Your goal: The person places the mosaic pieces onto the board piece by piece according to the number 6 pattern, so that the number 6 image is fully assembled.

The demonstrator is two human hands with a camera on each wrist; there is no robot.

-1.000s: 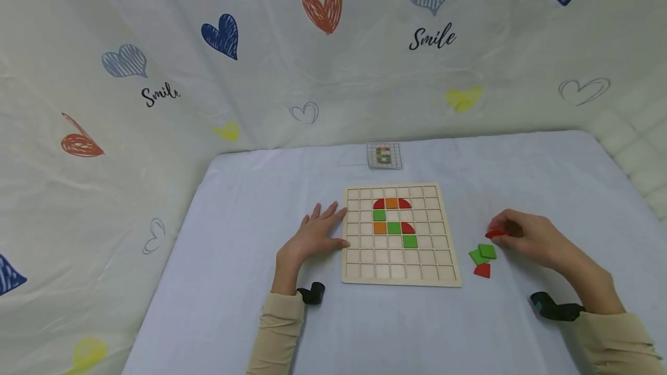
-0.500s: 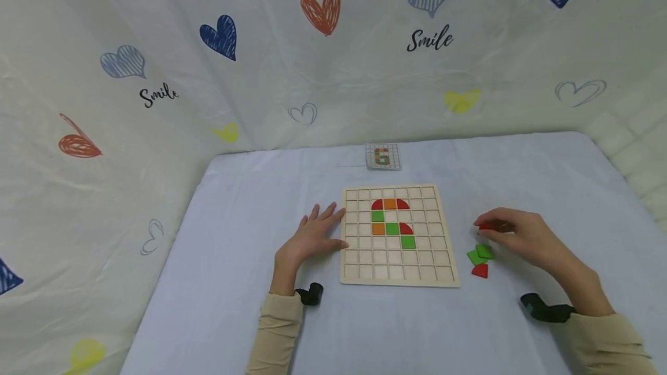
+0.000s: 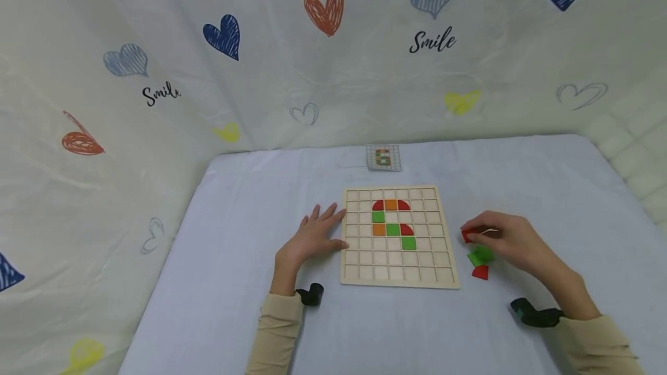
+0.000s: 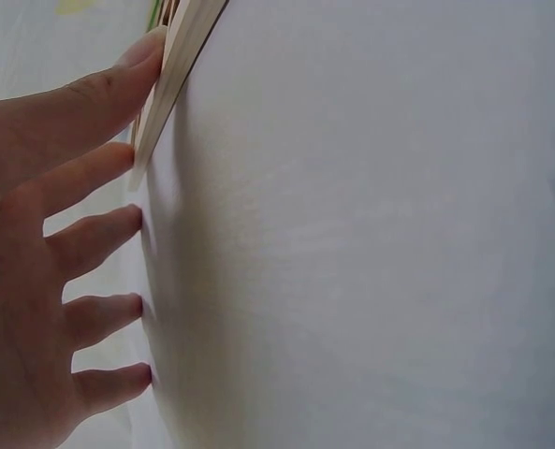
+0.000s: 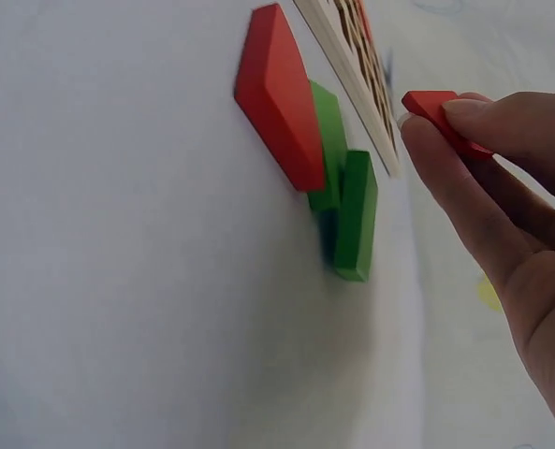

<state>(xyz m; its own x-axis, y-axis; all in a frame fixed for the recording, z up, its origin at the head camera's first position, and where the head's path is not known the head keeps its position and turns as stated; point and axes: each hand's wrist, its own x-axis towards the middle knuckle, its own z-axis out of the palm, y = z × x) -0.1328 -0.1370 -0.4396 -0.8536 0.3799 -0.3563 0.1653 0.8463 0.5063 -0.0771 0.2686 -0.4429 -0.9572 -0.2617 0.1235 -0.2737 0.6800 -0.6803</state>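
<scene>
My right hand (image 3: 502, 236) pinches a red tile (image 5: 436, 112) between thumb and fingers, raised a little above the table to the right of the board. Below it lie two green tiles (image 5: 357, 215), one partly over the other, and a red quarter-round tile (image 3: 480, 272). The wooden grid board (image 3: 365, 275) lies flat, with red, orange and green tiles set in its cells. Against the board's left edge rests my left hand (image 3: 311, 236), its fingers spread and straight. In the left wrist view the thumb (image 4: 118, 84) touches the board's rim while other fingertips rest on the cloth.
Behind the board lies a small card (image 3: 384, 158) printed with a grid and a coloured 6-like figure. A white cloth (image 3: 224, 259) covers the table. A curtain with hearts and "Smile" words (image 3: 271, 57) hangs behind it.
My right hand has moved left toward the board with the red tile, which has turned in the fingers. The left hand and the board have stayed in place.
</scene>
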